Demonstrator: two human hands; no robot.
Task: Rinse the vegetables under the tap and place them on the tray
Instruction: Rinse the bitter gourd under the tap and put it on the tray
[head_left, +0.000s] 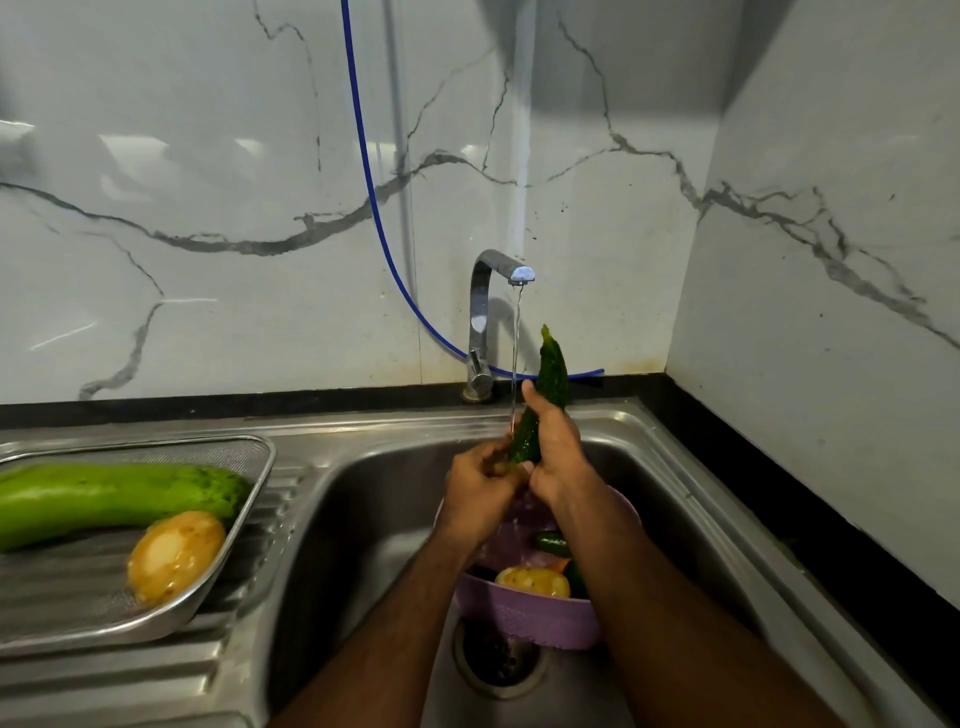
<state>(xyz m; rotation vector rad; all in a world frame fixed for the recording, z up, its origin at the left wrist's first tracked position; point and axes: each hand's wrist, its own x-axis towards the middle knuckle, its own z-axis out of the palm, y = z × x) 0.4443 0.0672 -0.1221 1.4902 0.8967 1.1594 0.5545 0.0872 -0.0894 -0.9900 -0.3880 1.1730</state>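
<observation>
Mid-task: both hands, left hand (480, 480) and right hand (553, 457), fingers closed round a bitter gourd (545, 395) under the tap (498, 291) stream, frame centre. Done: 2 veg, a green gourd (104, 499) and a potato (176, 556), on the tray (249, 499) at lower left. Left: approx. 3+ items in the purple basket (530, 618), lower centre.

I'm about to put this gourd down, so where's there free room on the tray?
The tray is bare along its near edge, in front of the long green gourd and left of the potato. Its far side is crowded by that gourd. Both hands, left and right, grip the bitter gourd.
</observation>
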